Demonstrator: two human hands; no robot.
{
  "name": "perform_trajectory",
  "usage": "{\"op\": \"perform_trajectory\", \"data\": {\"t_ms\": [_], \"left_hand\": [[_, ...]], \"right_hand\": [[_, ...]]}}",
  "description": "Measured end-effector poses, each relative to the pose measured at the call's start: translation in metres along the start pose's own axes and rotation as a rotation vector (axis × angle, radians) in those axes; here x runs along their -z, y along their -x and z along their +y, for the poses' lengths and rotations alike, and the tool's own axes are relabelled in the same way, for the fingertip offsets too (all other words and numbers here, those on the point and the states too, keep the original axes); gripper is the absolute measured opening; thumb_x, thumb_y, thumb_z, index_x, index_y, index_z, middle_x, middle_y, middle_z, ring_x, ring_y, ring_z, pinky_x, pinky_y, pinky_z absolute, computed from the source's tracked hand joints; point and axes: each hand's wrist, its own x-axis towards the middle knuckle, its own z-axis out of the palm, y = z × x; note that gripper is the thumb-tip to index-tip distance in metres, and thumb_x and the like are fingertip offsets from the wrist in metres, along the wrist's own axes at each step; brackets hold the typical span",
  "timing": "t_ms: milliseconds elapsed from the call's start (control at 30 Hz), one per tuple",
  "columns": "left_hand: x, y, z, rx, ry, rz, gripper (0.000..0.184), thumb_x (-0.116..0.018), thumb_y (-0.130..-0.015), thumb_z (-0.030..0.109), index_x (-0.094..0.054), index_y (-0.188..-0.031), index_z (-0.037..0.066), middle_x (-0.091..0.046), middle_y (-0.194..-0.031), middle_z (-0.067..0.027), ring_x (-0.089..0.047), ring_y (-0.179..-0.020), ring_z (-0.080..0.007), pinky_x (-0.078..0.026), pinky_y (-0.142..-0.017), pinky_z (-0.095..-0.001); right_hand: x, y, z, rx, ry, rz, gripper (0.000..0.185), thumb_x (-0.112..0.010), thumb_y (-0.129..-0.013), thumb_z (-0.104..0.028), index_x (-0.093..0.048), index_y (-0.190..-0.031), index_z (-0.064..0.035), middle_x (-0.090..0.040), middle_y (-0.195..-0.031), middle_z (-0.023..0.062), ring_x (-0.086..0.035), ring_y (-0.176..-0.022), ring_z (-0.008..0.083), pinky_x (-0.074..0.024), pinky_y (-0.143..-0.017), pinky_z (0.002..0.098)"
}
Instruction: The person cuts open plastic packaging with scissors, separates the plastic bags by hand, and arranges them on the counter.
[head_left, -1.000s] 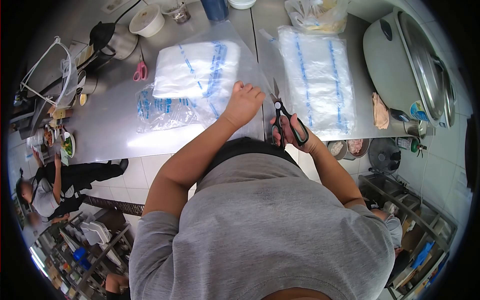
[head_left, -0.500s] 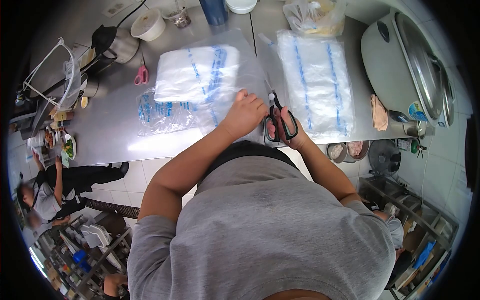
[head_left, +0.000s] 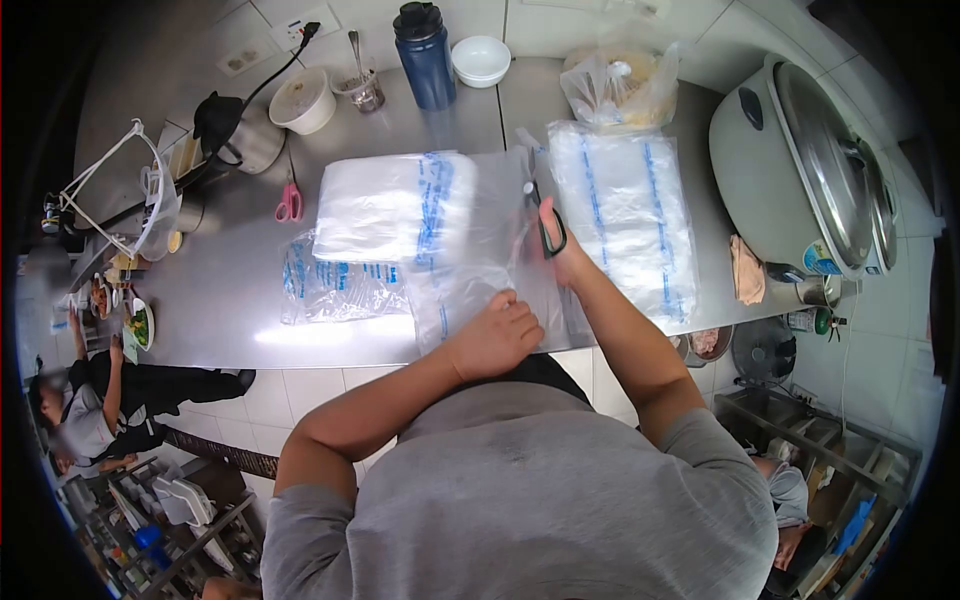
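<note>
**Black scissors aimed at 11 o'clock, clear film underneath**

Using the scissors as the clock's centre: the black-handled scissors [head_left: 541,226] are over the clear film [head_left: 490,210] spread between two plastic stacks. Long axis runs roughly 5 to 11, handles toward the wearer, tips away — though the blades get lost against the film, so can't tell if they're apart.

Right hand [head_left: 569,260] is wrapped around the handles, thumb side up; my guess is that's for control while keeping the tips away from the body. Left hand [head_left: 503,335], toward 7, has its fingers curled at the film's near end, maybe steadying it. Can't tell if it's actually pinching any.

White folded stack [head_left: 365,210] is at 9, blue-printed stack [head_left: 620,225] at 3 — probably flanking the film for easy reach. Further out on the counter [head_left: 230,300]: pink scissors [head_left: 289,205] at 9, crumpled wrapper [head_left: 345,290] at 8, blue bottle [head_left: 424,65] at 11, knotted bag [head_left: 620,88] at 1.
</note>
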Motion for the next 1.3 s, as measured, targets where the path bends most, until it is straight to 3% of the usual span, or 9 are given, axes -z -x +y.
{"op": "perform_trajectory", "data": {"t_ms": [300,433,533,700,767,1000,1133,1233,1300], "left_hand": [[-0.023,0.02,0.002,0.222,0.118,-0.307,0.016,-0.063,-0.079,0.021,-0.063,-0.084,0.006,-0.059,-0.08,-0.0068,-0.057,-0.085,-0.0228,-0.039,-0.087,-0.0366],[-0.006,0.044,-0.012,0.601,0.053,0.151,0.034,-0.069,-0.08,0.034,-0.065,-0.087,0.001,-0.064,-0.085,-0.0127,-0.06,-0.086,-0.0287,-0.043,-0.084,-0.0389],[0.017,0.084,-0.057,1.057,0.046,0.501,0.041,-0.072,-0.079,0.036,-0.064,-0.086,-0.003,-0.065,-0.085,-0.0186,-0.063,-0.077,-0.0341,-0.05,-0.071,-0.0413],[0.023,0.13,-0.103,1.567,0.27,0.227,0.052,-0.069,-0.078,0.051,-0.066,-0.071,0.0,-0.065,-0.067,-0.0164,-0.064,-0.061,-0.0263,-0.05,-0.058,-0.0373],[-0.011,0.134,-0.112,1.416,0.441,0.356,0.042,-0.073,-0.075,0.044,-0.07,-0.073,0.003,-0.066,-0.066,-0.0122,-0.064,-0.063,-0.0214,-0.049,-0.06,-0.0353],[0.021,0.155,-0.108,1.342,0.996,1.054,0.012,-0.067,-0.081,0.015,-0.062,-0.082,0.004,-0.068,-0.08,-0.0094,-0.063,-0.067,-0.0184,-0.051,-0.062,-0.03],[0.017,0.196,-0.104,1.298,1.315,1.488,0.027,-0.062,-0.089,0.018,-0.048,-0.108,0.005,-0.067,-0.091,-0.0118,-0.065,-0.074,-0.0232,-0.054,-0.067,-0.0336],[0.033,0.197,-0.084,1.384,1.384,1.347,0.032,-0.063,-0.09,0.018,-0.043,-0.112,0.007,-0.066,-0.103,-0.0132,-0.066,-0.077,-0.023,-0.054,-0.066,-0.0351],[0.035,0.191,-0.086,1.35,1.375,1.144,0.055,-0.066,-0.087,0.016,-0.037,-0.134,0.009,-0.067,-0.104,-0.0125,-0.066,-0.077,-0.0205,-0.054,-0.063,-0.0301]], "right_hand": [[-0.013,-0.111,-0.081,-0.084,0.626,0.319,0.075,-0.058,-0.076,-0.074,-0.06,-0.106,-0.0053,-0.059,-0.074,0.0041,-0.06,-0.071,0.0149,-0.0473,-0.062,0.0298],[-0.021,-0.128,-0.089,0.092,1.517,0.532,0.073,-0.064,-0.076,-0.062,-0.059,-0.102,0.0067,-0.066,-0.097,0.0255,-0.064,-0.097,0.0369,-0.0487,-0.082,0.0433],[-0.022,-0.126,-0.087,0.082,1.527,0.624,0.062,-0.064,-0.076,-0.054,-0.06,-0.104,0.0017,-0.066,-0.102,0.0236,-0.062,-0.1,0.0384,-0.0483,-0.085,0.0444],[-0.006,-0.141,-0.085,0.095,1.67,0.707,0.048,-0.06,-0.075,-0.041,-0.063,-0.101,-0.0016,-0.065,-0.106,0.0203,-0.061,-0.103,0.0373,-0.0477,-0.087,0.0454],[0.016,-0.155,-0.078,0.237,1.886,0.588,0.044,-0.061,-0.073,-0.041,-0.068,-0.1,-0.0063,-0.065,-0.105,0.0186,-0.06,-0.102,0.0371,-0.0475,-0.087,0.0459],[0.024,-0.153,-0.095,0.239,1.622,0.742,0.058,-0.069,-0.069,-0.039,-0.06,-0.105,0.0052,-0.066,-0.1,0.0263,-0.063,-0.096,0.0413,-0.0477,-0.084,0.0447],[-0.008,-0.09,-0.063,0.456,1.097,0.67,0.064,-0.08,-0.072,-0.023,-0.053,-0.122,0.0065,-0.066,-0.103,0.0184,-0.063,-0.094,0.0238,-0.0472,-0.082,0.0331],[-0.008,-0.034,-0.032,0.37,0.664,0.403,0.06,-0.067,-0.083,-0.013,-0.04,-0.134,0.0034,-0.065,-0.107,0.0129,-0.059,-0.098,0.018,-0.0432,-0.086,0.0265],[-0.047,0.011,-0.035,0.21,0.592,0.394,0.056,-0.069,-0.082,-0.02,-0.045,-0.128,0.0007,-0.065,-0.097,0.0076,-0.053,-0.076,0.0111,-0.0421,-0.069,0.0252]]}}
